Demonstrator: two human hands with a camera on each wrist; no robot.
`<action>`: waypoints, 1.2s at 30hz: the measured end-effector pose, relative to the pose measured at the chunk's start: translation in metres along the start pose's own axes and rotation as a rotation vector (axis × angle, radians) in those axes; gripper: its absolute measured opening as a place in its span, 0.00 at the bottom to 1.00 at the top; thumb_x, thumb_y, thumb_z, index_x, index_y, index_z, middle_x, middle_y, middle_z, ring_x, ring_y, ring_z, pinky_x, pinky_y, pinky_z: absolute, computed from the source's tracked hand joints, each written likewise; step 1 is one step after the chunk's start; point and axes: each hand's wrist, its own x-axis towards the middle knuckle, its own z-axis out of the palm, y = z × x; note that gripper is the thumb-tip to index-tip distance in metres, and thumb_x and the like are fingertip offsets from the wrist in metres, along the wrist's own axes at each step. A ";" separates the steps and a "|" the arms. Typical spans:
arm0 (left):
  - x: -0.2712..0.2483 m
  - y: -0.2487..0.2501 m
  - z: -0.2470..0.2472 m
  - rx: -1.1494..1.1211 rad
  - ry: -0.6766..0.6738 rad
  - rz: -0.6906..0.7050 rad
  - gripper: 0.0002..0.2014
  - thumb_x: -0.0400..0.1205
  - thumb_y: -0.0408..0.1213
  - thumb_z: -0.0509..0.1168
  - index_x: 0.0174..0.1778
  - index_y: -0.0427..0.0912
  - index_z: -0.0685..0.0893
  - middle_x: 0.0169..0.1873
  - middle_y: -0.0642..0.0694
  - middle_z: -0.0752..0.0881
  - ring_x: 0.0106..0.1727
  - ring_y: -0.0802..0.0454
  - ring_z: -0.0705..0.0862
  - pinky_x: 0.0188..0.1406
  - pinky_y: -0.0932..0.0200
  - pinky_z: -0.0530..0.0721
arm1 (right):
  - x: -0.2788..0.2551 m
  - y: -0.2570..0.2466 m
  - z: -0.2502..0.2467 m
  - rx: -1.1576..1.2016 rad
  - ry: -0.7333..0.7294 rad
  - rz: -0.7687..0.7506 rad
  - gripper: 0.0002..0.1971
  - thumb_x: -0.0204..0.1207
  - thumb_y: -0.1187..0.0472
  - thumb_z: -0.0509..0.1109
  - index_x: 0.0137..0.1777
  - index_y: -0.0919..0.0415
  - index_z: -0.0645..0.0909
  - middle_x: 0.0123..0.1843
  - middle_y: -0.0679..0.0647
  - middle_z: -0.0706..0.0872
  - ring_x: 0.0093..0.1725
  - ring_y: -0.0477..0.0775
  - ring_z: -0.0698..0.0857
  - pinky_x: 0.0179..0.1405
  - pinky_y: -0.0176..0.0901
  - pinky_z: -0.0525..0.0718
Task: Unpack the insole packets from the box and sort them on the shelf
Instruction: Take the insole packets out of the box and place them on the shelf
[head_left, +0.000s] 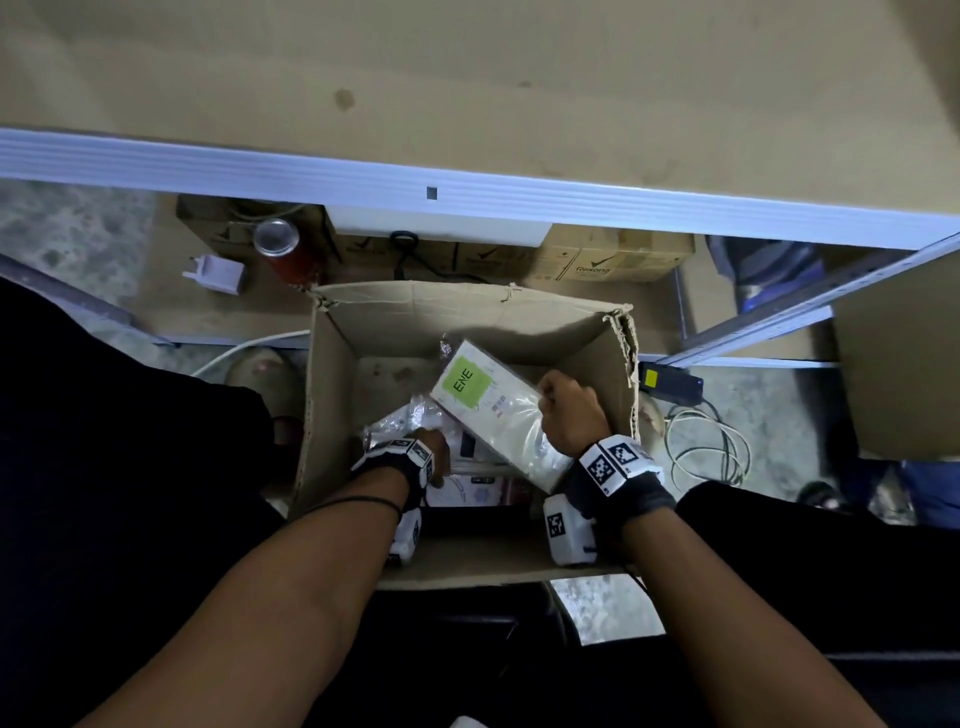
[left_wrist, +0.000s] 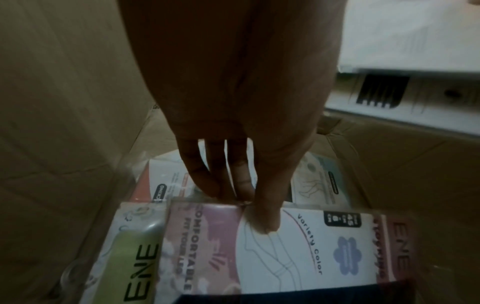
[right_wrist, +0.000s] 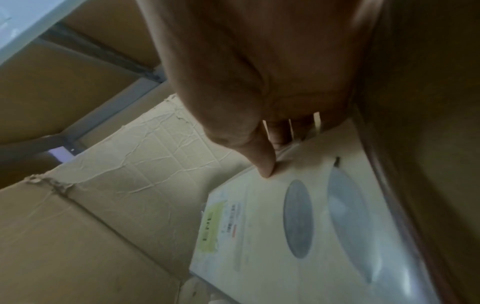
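Right grip (head_left: 569, 410) pinches a green-labelled packet (head_left: 493, 410) (tilted, above the box (head_left: 332, 395)); left grip (left_wrist: 244, 164) pinches a pink packet (left_wrist: 285, 253).

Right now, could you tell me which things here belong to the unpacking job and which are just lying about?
Job: cardboard box; green-label packet in right hand; pink packet pinched by left hand; shelf.

Lying about: red can; white plug; coiled cable.

You had a matt brown corrugated cardboard box (head_left: 613, 358), its rim torn and rough. The green-labelled insole packet (head_left: 493, 410) was in glossy clear plastic film, as was the pink-printed packet (left_wrist: 285, 253). The shelf rail (head_left: 467, 192) looked like smooth painted metal.
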 end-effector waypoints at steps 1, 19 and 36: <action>0.001 0.000 0.000 -0.006 0.002 0.003 0.25 0.76 0.36 0.76 0.69 0.34 0.83 0.68 0.37 0.84 0.68 0.40 0.83 0.68 0.48 0.81 | -0.001 -0.002 0.000 -0.028 -0.002 0.003 0.11 0.80 0.67 0.60 0.60 0.59 0.78 0.59 0.65 0.84 0.61 0.68 0.78 0.55 0.47 0.75; 0.027 -0.006 -0.046 -0.178 0.272 0.050 0.12 0.81 0.31 0.70 0.59 0.35 0.89 0.61 0.35 0.87 0.67 0.40 0.83 0.72 0.55 0.74 | -0.034 -0.020 -0.030 -0.301 0.189 -0.058 0.16 0.71 0.69 0.67 0.59 0.60 0.75 0.59 0.62 0.86 0.60 0.68 0.85 0.52 0.53 0.83; 0.006 -0.006 -0.057 -0.093 0.329 0.041 0.12 0.76 0.33 0.74 0.55 0.39 0.87 0.58 0.36 0.87 0.60 0.37 0.85 0.56 0.53 0.83 | -0.030 -0.037 -0.027 -0.407 0.099 -0.080 0.16 0.77 0.66 0.68 0.64 0.60 0.74 0.64 0.62 0.82 0.64 0.67 0.83 0.58 0.56 0.81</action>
